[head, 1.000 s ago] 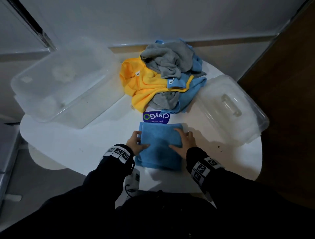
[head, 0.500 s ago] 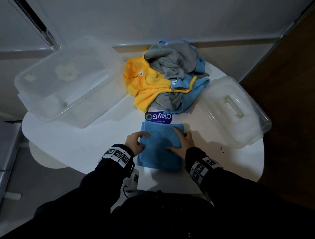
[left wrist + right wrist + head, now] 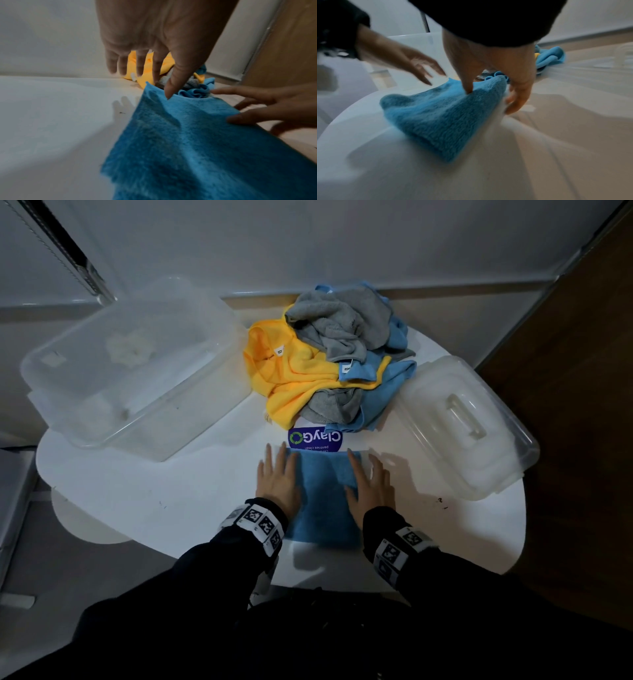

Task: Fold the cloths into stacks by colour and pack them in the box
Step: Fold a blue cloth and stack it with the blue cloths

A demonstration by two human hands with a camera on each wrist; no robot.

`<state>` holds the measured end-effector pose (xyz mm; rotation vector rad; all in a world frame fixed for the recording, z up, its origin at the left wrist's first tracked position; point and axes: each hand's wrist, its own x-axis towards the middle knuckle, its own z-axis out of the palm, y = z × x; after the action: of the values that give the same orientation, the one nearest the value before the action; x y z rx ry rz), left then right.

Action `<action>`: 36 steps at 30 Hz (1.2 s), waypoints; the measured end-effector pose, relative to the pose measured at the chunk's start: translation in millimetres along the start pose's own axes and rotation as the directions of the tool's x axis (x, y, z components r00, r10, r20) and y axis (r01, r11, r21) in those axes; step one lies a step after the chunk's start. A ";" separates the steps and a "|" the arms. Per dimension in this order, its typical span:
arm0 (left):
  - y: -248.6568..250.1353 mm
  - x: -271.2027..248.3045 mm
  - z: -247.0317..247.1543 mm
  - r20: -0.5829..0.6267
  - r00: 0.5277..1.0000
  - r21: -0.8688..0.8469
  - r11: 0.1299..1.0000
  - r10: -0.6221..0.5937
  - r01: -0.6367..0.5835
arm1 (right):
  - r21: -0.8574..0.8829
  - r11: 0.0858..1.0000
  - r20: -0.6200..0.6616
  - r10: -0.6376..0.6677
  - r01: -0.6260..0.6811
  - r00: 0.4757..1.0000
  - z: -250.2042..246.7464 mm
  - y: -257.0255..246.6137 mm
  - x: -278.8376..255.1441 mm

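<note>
A folded blue cloth [image 3: 323, 494] lies flat on the white table near its front edge, also filling the lower part of the left wrist view as the blue cloth [image 3: 188, 142] and seen in the right wrist view as the blue cloth [image 3: 441, 115]. My left hand [image 3: 277, 474] lies flat with straight fingers along its left edge. My right hand [image 3: 371, 484] lies flat with spread fingers on its right edge. Behind sits a loose pile of yellow cloth [image 3: 291, 378], grey cloth [image 3: 339, 323] and blue cloth [image 3: 387, 388].
An open clear plastic box [image 3: 130, 364] stands at the table's back left. Its clear lid [image 3: 462, 422] with a handle lies at the right. A purple label [image 3: 315, 439] lies between the pile and the folded cloth. The round white table [image 3: 154, 494] ends close behind my wrists.
Both hands have gone from curled fingers on the folded blue cloth to flat, straight fingers, sliding outward to its left and right edges.
</note>
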<state>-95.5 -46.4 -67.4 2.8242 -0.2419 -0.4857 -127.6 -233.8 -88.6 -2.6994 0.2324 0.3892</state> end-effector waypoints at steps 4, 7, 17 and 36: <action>8.9 -0.8 29.1 0.227 0.969 0.094 0.988 0.098 -0.121 | -0.170 0.966 0.101 -0.178 0.194 0.979 13.1 -6.8 -3.3; -10.0 -0.3 48.9 0.331 0.942 0.119 0.987 0.062 -0.107 | -0.265 0.928 0.271 -0.188 0.261 0.944 23.3 6.8 -2.2; -4.4 -4.2 38.7 0.252 0.956 0.229 0.950 0.151 -0.210 | -0.119 0.988 0.189 0.121 -0.100 0.974 10.6 1.6 -25.4; 23.0 -6.5 19.2 0.523 0.819 -0.087 0.971 0.236 -0.224 | -0.149 0.860 0.019 -0.491 0.489 0.871 -33.4 17.6 -14.4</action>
<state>-111.0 -71.3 -76.4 2.5236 -0.6717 -1.1965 -137.2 -262.0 -61.3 -2.7750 -0.4975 0.2289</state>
